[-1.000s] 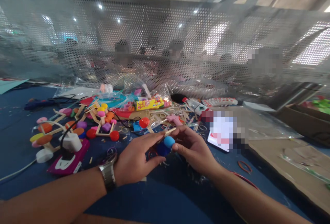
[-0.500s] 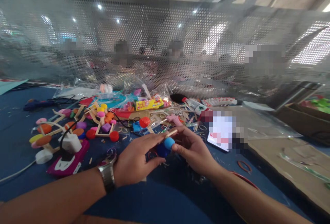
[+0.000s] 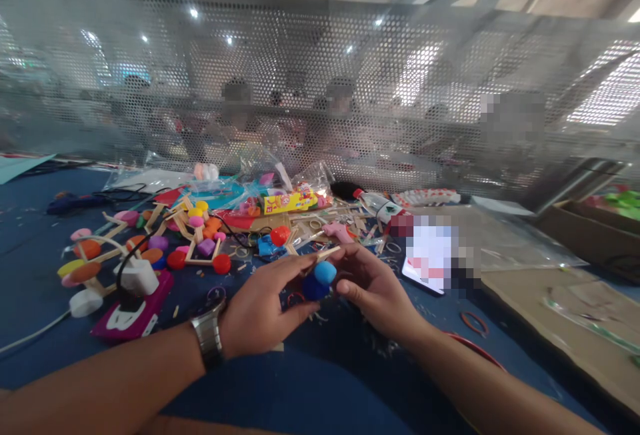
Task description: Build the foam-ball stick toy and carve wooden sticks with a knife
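Both my hands meet over a blue table [image 3: 320,381]. My left hand [image 3: 263,305], with a metal watch [image 3: 209,336] on its wrist, pinches a small piece made of a light blue ball [image 3: 325,272], a dark blue ball [image 3: 313,288] and a thin wooden stick [image 3: 327,253]. My right hand [image 3: 373,285] curls round the same piece from the right, thumb and fingers closed on it.
Stick-and-ball models [image 3: 190,235] and a purple device with a white plug [image 3: 133,301] lie to the left. Clear bags with coloured packs [image 3: 290,198] sit behind. A phone [image 3: 430,255], rubber bands [image 3: 473,321] and cardboard [image 3: 565,321] lie right. A perforated screen [image 3: 320,88] closes the back; people sit beyond it.
The hands stay almost in place. The blue-ball piece has turned slightly between the fingers, and the light blue ball sits a little higher.
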`<state>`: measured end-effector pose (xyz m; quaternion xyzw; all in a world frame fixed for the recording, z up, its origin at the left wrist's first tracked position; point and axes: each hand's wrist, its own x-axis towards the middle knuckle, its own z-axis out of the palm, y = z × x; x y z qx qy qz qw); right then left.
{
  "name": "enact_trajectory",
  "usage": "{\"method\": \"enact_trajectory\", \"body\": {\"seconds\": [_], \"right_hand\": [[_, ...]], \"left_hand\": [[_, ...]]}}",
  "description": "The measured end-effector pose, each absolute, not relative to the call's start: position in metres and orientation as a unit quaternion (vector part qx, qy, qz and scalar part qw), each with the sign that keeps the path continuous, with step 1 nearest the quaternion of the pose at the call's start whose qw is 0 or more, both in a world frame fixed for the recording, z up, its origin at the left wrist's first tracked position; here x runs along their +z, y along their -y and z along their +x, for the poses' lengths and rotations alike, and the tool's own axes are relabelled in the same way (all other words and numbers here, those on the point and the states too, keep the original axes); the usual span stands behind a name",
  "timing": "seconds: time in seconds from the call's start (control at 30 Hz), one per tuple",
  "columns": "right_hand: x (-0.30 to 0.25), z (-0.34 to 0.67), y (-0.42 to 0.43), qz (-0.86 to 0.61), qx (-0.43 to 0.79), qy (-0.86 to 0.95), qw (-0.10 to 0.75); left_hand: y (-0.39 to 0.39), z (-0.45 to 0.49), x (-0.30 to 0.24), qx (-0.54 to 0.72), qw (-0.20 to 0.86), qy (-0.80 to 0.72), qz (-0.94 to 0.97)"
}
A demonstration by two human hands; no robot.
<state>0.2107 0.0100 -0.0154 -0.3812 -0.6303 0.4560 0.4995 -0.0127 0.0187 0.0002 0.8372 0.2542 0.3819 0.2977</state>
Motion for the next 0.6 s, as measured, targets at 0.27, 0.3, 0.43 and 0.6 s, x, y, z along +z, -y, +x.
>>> {"method": "enact_trajectory", "body": {"seconds": [0.27,0.3,0.43,0.6], "right_hand": [[-0.0129,0.2085,-0.0075,-0.343,0.530,0.612,0.476],[-0.0128,0.2085,-0.0069,-0.340,0.534,0.612,0.474],[-0.0131,0.2091,-0.0053,-0.318,0.539,0.625,0.467],[-0.0145,0.2092,-0.0049,-0.306,0.559,0.623,0.454]], "left_hand": [[-0.0179,-0.0145,0.0059,0.360,0.277,-0.230,0.861],[-0.0179,-0.0145,0.0066,0.361,0.273,-0.229,0.862],[-0.0193,-0.0137,0.0056,0.379,0.251,-0.210,0.865],[-0.0202,-0.0132,0.0046,0.379,0.257,-0.193,0.868]]}}
